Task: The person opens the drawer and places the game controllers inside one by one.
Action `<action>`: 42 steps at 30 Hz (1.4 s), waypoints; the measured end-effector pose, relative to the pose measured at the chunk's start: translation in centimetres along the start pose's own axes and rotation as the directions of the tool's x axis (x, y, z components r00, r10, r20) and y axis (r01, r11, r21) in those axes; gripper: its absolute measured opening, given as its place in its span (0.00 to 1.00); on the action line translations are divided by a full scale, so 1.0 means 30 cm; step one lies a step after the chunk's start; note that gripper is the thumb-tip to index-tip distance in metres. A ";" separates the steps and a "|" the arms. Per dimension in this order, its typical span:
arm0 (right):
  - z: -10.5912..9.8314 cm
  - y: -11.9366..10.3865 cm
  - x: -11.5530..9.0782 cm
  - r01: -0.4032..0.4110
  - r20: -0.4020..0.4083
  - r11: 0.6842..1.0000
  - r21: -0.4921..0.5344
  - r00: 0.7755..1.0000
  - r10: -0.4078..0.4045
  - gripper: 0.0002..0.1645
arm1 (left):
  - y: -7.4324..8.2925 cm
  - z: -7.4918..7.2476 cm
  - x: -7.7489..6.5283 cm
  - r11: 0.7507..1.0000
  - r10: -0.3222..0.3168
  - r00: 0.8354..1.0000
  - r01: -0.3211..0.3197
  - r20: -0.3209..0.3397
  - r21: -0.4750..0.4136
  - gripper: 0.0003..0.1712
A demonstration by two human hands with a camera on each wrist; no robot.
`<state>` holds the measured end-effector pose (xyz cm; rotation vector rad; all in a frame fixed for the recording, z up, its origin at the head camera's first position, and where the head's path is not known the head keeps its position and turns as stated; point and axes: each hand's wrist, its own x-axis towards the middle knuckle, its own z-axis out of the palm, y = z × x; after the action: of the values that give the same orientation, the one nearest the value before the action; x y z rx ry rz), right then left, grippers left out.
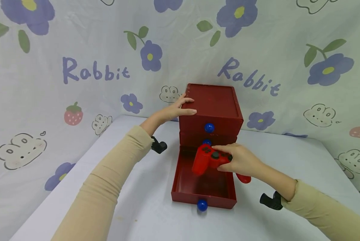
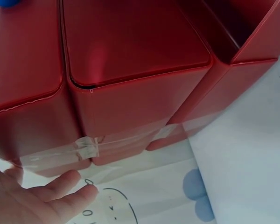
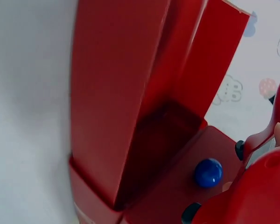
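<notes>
A red game controller (image 1: 201, 161) with dark buttons hangs over the pulled-out bottom drawer (image 1: 186, 196) of a dark red cabinet (image 1: 211, 100). My right hand (image 1: 244, 161) grips the controller around its middle, thumb on the near side. In the right wrist view the controller (image 3: 266, 191) fills the lower right, and only bits of the fingers show behind it. At the cabinet's top left edge rests my left hand (image 1: 180, 107), fingers extended over the lid. The left wrist view catches this hand (image 2: 42, 200) beside the cabinet's side wall, its fingers fairly straight.
Blue round knobs mark the drawers: top (image 1: 209, 127), middle (image 1: 207, 142) and bottom (image 1: 202, 205). The upper two drawers are closed. Everything stands on a white table (image 1: 143, 207), and a patterned rabbit-and-flower curtain (image 1: 180, 43) hangs close behind the cabinet.
</notes>
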<state>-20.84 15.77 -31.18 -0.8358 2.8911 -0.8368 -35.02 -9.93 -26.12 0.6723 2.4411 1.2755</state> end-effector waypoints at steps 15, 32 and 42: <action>0.108 0.010 0.042 -0.010 0.000 1.000 0.023 1.000 0.010 0.35 | -0.004 -0.001 -0.005 1.000 -0.002 1.000 0.002 -0.006 -0.003 0.34; 0.216 0.027 0.069 -0.046 0.060 0.998 0.051 0.997 0.043 0.35 | 0.000 -0.001 -0.002 1.000 -0.002 1.000 0.002 -0.005 0.001 0.34; 0.266 0.065 0.083 -0.032 0.097 0.999 -0.023 0.995 0.035 0.35 | 0.004 0.001 -0.001 1.000 -0.004 1.000 0.004 -0.008 -0.011 0.34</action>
<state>-22.64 11.99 -38.68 -0.8037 2.8257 -0.7417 -34.97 -9.88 -26.04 0.6599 2.4394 1.2912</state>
